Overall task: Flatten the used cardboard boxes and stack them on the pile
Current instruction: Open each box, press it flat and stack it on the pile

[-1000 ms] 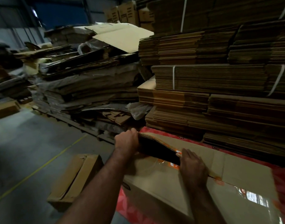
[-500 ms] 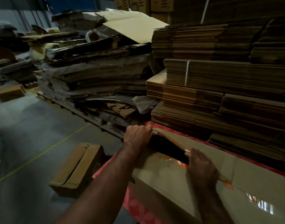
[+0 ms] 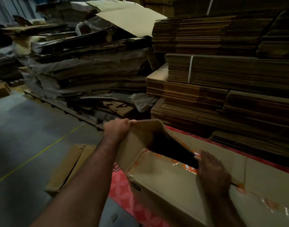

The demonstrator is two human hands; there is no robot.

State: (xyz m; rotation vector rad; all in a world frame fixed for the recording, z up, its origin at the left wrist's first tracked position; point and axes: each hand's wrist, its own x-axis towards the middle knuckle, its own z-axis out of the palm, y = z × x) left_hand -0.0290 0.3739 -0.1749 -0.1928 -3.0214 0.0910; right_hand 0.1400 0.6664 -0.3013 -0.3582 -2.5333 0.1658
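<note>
stacks of flattened cardboard (image 3: 222, 76) fill the warehouse from twelve to three o'clock, strapped bundles rising behind the work. below them, at about five o'clock in the frame, a long cardboard box (image 3: 181, 190) lies on a red patterned sheet (image 3: 122, 190), its long axis running from ten o'clock toward four. the end flap (image 3: 140, 141) stands lifted at the box's ten o'clock end, pinched along its top edge by the left hand (image 3: 117, 130), fingers closed on the board. the right hand (image 3: 212, 171) lies toward four o'clock from it, along the taped seam, palm down and fingers spread, their tips at the lip of the dark opening. the left is the nearer hand to the unopened corner, so the next pull likely runs outward toward ten o'clock.
</note>
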